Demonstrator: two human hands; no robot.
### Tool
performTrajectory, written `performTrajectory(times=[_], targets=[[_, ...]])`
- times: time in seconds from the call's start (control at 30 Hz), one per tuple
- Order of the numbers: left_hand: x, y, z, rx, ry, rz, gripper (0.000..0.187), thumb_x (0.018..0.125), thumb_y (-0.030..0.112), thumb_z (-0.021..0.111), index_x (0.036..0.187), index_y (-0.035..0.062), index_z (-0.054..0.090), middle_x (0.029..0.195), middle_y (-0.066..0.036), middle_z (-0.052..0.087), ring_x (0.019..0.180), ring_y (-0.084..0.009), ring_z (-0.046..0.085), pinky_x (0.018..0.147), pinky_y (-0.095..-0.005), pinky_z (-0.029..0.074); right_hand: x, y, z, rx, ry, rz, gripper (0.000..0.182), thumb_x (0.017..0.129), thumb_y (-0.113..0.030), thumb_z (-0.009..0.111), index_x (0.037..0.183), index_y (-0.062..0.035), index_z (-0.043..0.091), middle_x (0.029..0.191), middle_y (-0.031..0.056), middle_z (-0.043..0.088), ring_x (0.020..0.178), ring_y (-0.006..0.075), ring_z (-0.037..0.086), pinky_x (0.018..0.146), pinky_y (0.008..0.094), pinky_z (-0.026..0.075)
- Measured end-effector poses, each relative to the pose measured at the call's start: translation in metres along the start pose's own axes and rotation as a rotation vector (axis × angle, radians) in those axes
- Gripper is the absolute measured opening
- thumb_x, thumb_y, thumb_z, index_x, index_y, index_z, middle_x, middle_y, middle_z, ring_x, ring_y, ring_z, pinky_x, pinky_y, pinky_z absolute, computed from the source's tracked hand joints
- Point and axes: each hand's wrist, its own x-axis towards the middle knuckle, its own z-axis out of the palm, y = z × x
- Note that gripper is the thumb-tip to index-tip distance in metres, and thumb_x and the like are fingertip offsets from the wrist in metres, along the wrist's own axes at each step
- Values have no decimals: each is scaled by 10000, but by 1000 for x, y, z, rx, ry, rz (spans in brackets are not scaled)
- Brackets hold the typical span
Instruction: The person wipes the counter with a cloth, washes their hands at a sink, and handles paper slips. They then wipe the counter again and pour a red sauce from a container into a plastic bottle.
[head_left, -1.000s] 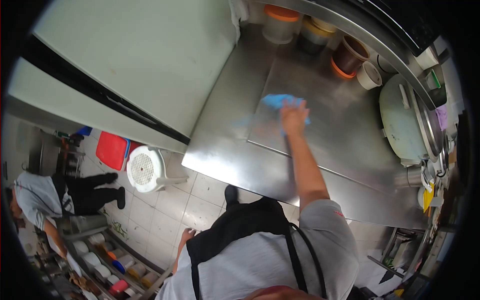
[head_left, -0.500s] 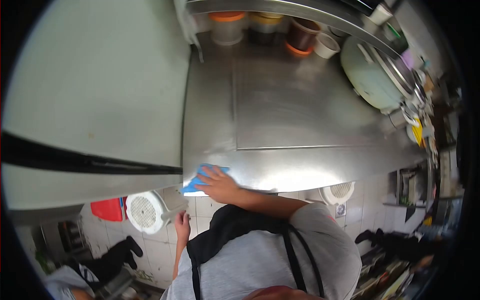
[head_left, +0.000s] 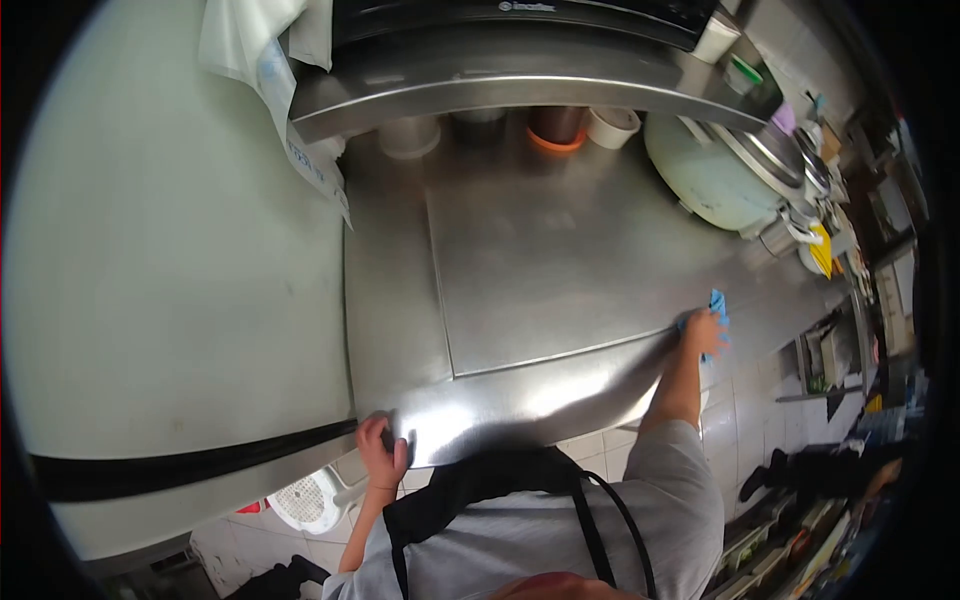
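Note:
A steel counter (head_left: 540, 260) spreads out in front of me. Toward its right front part, my right hand (head_left: 706, 332) presses a crumpled blue cloth (head_left: 718, 301) onto the metal, fingers closed over it; bits of the cloth stick out around the hand. My left hand (head_left: 382, 455) is at the counter's front left corner, beside the pale cabinet. Its thumb and fingers are apart, and nothing shows between them.
Along the back, under a steel shelf (head_left: 450, 95), stand a white tub (head_left: 612, 127), a dark container (head_left: 556, 125) and other tubs. A large rice cooker (head_left: 705, 175) occupies the back right. The pale cabinet (head_left: 180, 270) borders the left side; a white stool (head_left: 305, 500) is below.
My right hand has carried the blue cloth from the counter's left front corner across to the right. My left hand has risen from below the edge to the corner. The view has shifted.

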Motion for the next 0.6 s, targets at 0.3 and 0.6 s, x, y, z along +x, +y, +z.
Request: performTrajectory(times=[0.3,0.6], targets=[[14,14,1,200,-27,-93,444,666,284,499,1005,2,448,994,-203,436,916,-347,403,815,-427,306,-306,-317,-35,173,-241,-1293,426,821,-366,332,1151,-126,453,1258,91,349,1203,330,204,910,529,163],[7,4,4,275,82,-155,480,736,360,433,1027,-21,417,1026,-242,396,958,-369,375,843,-445,281,-465,-167,-126,511,-540,-2298,274,732,-235,444,918,-66,553,935,147,488,933,293,427,888,493,236]])
